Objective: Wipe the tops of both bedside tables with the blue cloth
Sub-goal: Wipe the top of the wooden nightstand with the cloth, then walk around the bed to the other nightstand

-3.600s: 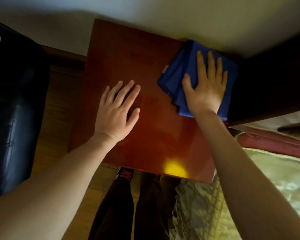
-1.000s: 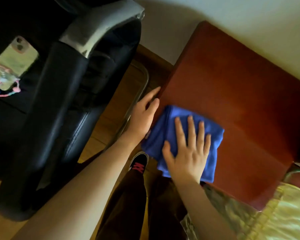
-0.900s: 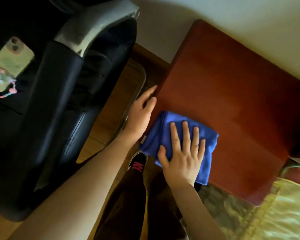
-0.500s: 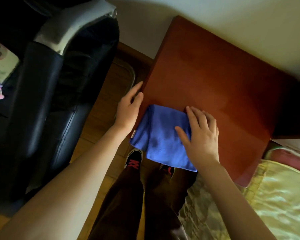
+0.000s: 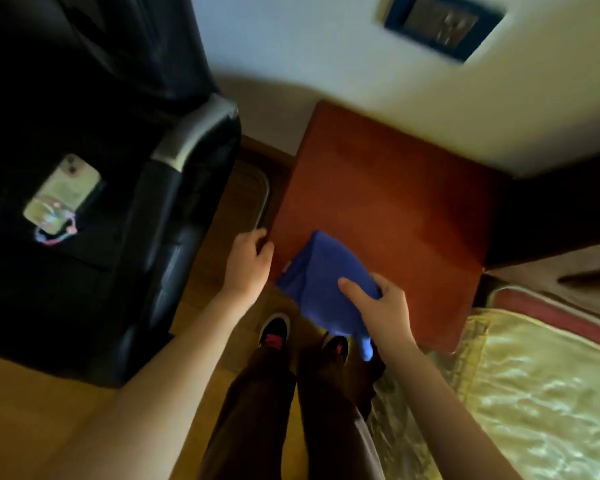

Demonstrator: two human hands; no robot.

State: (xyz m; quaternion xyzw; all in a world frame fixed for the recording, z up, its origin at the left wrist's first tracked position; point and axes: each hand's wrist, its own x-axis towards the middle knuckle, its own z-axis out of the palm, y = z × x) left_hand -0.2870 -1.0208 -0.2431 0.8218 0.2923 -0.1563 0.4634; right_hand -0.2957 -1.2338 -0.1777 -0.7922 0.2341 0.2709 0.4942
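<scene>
A reddish-brown bedside table (image 5: 388, 202) stands against the white wall. The folded blue cloth (image 5: 321, 282) is raised over the table's near left corner, part of it hanging past the front edge. My right hand (image 5: 381, 310) pinches the cloth from its right side, thumb on top. My left hand (image 5: 248, 263) hovers just left of the table's left edge with its fingers curled and nothing in it. Only this one bedside table is in view.
A black leather armchair (image 5: 84, 202) with a grey armrest stands to the left; a phone (image 5: 61, 195) lies on its seat. A bed with a yellow cover (image 5: 534, 393) is at the right. My legs and shoes stand on wooden floor (image 5: 219, 220).
My right hand went from pressing flat on the cloth to gripping it and lifting it off the table. My left hand left the table's edge and curled. The view pulled back.
</scene>
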